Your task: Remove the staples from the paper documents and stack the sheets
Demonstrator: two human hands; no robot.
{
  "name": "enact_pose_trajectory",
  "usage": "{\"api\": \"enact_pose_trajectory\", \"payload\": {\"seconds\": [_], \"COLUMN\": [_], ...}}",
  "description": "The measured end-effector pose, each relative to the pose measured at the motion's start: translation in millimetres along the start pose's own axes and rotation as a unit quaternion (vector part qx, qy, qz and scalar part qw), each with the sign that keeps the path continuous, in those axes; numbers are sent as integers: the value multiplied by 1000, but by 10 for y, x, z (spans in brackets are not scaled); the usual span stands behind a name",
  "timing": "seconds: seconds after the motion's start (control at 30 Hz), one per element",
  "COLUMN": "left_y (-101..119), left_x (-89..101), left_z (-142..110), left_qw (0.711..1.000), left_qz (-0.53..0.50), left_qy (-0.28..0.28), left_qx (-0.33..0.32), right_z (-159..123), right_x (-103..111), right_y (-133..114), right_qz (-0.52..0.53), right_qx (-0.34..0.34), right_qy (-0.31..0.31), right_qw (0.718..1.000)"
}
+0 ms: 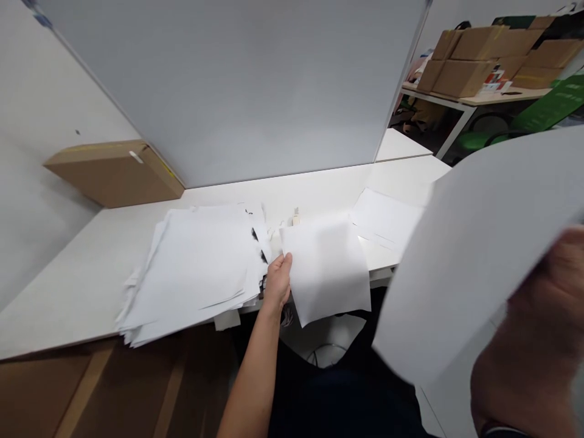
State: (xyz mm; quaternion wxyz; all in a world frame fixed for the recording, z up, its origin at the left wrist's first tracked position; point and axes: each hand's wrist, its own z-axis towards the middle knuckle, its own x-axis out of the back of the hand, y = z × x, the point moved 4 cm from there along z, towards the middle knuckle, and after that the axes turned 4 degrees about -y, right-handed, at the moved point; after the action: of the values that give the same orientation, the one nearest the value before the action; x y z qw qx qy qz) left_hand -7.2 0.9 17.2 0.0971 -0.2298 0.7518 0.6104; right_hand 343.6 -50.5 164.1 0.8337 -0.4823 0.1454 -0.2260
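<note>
My left hand (278,281) is closed on the left edge of a white sheet of paper (331,267), thumb on top. That sheet hangs over the table's front edge. Raised high at the right, my right hand (559,286) grips another white sheet of paper (460,261), which curves and looks large so close to the camera. Part of the right hand is blurred and cut off by the frame. Left of my left hand lies an uneven stack of white paper (196,261), with dark torn-looking marks along its right side. More loose white sheets (387,216) rest on the table's right part.
A small beige object (296,217) sits behind the left-hand sheet on the white table (64,289). A whiteboard (255,91) stands along the table's back, beside a cardboard box (116,175). Cardboard boxes (469,68) fill another table, near a green chair (542,115).
</note>
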Motion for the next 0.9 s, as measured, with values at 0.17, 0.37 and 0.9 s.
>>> {"api": "enact_pose_trajectory", "payload": {"seconds": [0.17,0.37,0.9], "left_y": [16,-19,-30], "left_x": [15,77,44], "left_z": [-5,34,-6], "left_qw": [1000,1000,1000], "left_qz": [2,-10,7], "left_qy": [1,5,-5], "left_qx": [24,2,-22], "right_z": [-96,-418,-647], "right_x": [-810,-1198,-1375], "right_y": [714,1275,1235], "right_qz": [-41,-231,-277], "right_qx": [-161,-105,-91], "right_qy": [-161,-241,-251], "right_qw": [973,937,923]}}
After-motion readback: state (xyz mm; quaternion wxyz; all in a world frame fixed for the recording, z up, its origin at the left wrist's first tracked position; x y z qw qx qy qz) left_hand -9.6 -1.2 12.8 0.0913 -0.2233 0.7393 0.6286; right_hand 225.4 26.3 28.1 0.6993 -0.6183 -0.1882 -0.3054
